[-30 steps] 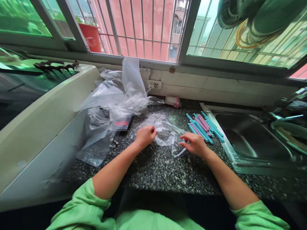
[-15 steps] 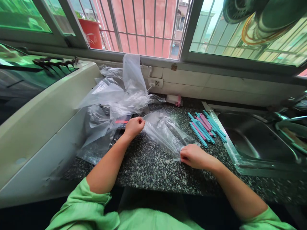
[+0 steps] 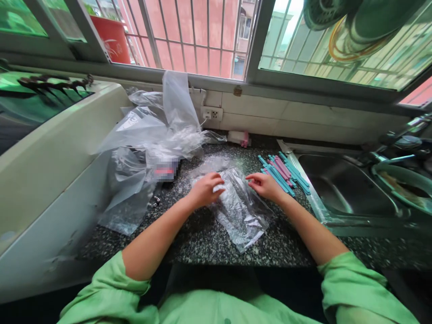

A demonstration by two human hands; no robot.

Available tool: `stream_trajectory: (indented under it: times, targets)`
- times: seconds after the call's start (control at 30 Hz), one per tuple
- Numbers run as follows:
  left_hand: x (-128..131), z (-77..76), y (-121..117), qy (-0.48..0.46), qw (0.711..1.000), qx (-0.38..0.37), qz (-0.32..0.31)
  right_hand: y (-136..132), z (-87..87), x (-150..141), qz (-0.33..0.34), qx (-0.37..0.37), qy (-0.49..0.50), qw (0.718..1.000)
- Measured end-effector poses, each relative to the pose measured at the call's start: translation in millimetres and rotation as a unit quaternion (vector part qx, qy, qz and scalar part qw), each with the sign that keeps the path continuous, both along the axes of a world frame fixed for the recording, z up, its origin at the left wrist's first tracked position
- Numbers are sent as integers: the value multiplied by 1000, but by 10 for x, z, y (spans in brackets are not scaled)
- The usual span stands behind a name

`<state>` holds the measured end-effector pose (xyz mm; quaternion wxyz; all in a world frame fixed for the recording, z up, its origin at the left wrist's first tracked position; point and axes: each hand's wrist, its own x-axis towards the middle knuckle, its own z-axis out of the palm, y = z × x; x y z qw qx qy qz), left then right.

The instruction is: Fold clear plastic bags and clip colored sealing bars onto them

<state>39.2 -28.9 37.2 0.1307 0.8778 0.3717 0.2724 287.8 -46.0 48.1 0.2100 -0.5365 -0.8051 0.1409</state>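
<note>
A clear plastic bag [image 3: 241,216] lies crinkled on the speckled stone counter [image 3: 199,243], one corner pointing toward the front edge. My left hand [image 3: 207,189] hovers over its left side, fingers curved and apart, holding nothing. On the other side, my right hand [image 3: 265,185] is just off the bag's edge, thumb and fingers apart with nothing between them. Right behind that hand is a loose pile of teal and pink bag sealing clips [image 3: 281,171]. More clear plastic bags [image 3: 148,135] are heaped at the back left.
A steel sink [image 3: 351,189] is set in the counter at the right, with a colander [image 3: 405,180] beside it. A pink-ended bundle [image 3: 239,138] lies near the wall socket [image 3: 212,114]. A white appliance side [image 3: 60,180] borders the left. A blurred dark item [image 3: 167,171] lies by the heap.
Both hands have let go of the clear bag, which now lies flat and turned on the counter. My left hand moved right, my right hand moved up and away; the view shifted slightly.
</note>
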Motion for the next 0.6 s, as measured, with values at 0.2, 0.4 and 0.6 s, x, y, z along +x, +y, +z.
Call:
stream_trajectory:
  times: [0.2, 0.4, 0.6]
  targets:
    - [90, -94, -160, 70, 974, -97, -193, 272, -18, -19, -24, -10, -254, 967]
    - [27, -93, -151, 114, 961, -136, -213, 548, 112, -129, -41, 4, -256, 966]
    - [-42, -6, -152, 143, 946, -172, -235, 958, 13, -359, -52, -7, -266, 962]
